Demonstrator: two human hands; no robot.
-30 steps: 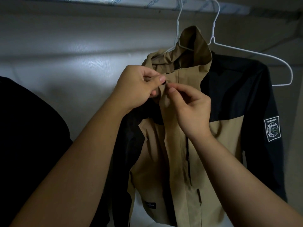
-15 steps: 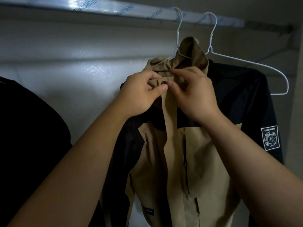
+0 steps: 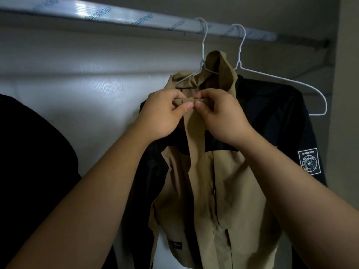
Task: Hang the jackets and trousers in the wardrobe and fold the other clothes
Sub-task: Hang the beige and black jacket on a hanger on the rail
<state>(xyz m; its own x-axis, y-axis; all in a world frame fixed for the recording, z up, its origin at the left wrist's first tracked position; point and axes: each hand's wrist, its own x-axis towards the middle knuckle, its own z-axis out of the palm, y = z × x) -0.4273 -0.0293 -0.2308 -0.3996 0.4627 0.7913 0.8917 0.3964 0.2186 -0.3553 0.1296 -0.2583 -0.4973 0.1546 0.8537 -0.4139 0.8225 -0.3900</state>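
A tan and black hooded jacket (image 3: 229, 191) hangs on a white wire hanger (image 3: 203, 47) from the wardrobe rail (image 3: 116, 14). My left hand (image 3: 163, 113) pinches the tan collar flap at the jacket's neck between thumb and fingers. My right hand (image 3: 219, 113) pinches the same flap from the other side, thumb tip almost touching my left thumb. A white patch (image 3: 308, 162) sits on the jacket's black sleeve at the right.
A second white wire hanger (image 3: 281, 78) hangs bare just right of the jacket's hanger. A black garment (image 3: 35, 171) hangs at the left edge. The pale wardrobe back wall (image 3: 87, 84) is behind, the side wall (image 3: 347, 94) at the right.
Both hands rose from the chest placket to the collar. My right hand turned to grip the flap, which now covers the dark snap seen earlier.
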